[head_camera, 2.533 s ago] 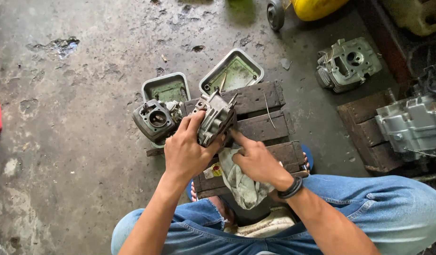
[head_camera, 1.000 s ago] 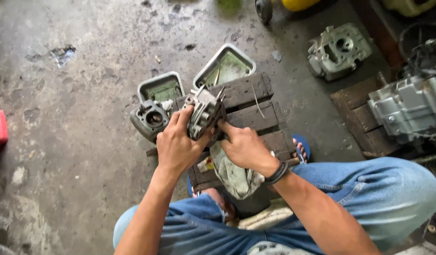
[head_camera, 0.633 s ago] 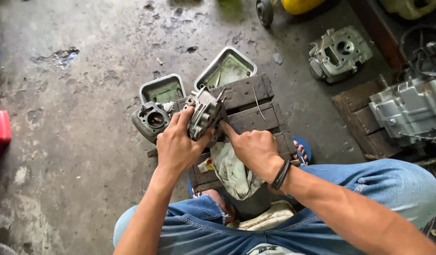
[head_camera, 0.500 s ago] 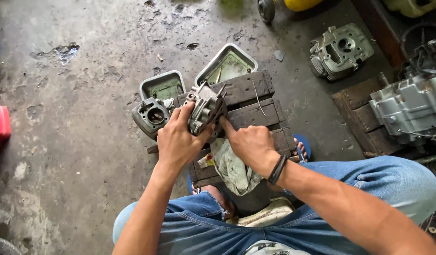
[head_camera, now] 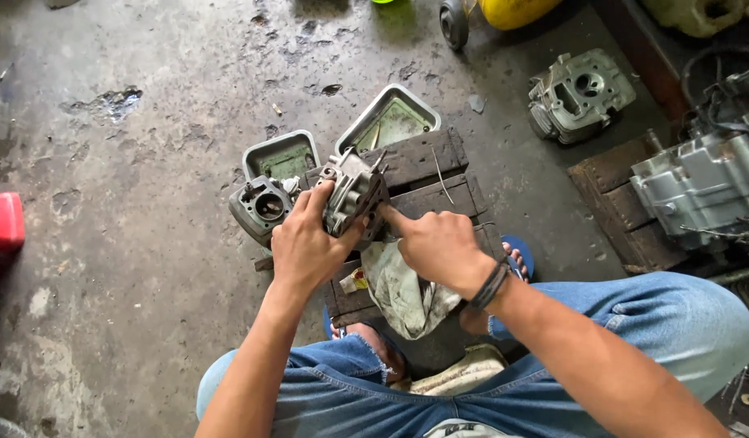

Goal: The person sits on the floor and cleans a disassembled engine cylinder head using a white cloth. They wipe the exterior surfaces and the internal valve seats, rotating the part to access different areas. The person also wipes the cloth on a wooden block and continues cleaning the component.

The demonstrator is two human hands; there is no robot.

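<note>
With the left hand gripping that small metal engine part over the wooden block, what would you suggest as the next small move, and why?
Probably keep the left hand steady on the metal engine part while the right hand presses its forefinger against the part's side, since the fingertip already touches there.

I see a stained, wet concrete floor (head_camera: 131, 268). Directly on it: a dark wooden pallet (head_camera: 427, 158), two rectangular metal trays (head_camera: 281, 154) (head_camera: 388, 120) side by side at its far edge, a grey engine cylinder (head_camera: 259, 208) just beside the smaller tray, a cylinder head (head_camera: 580, 93) well apart, far right, an engine block (head_camera: 703, 186) on a second pallet (head_camera: 614, 191), and a red container (head_camera: 1, 221) at the left edge.
</note>
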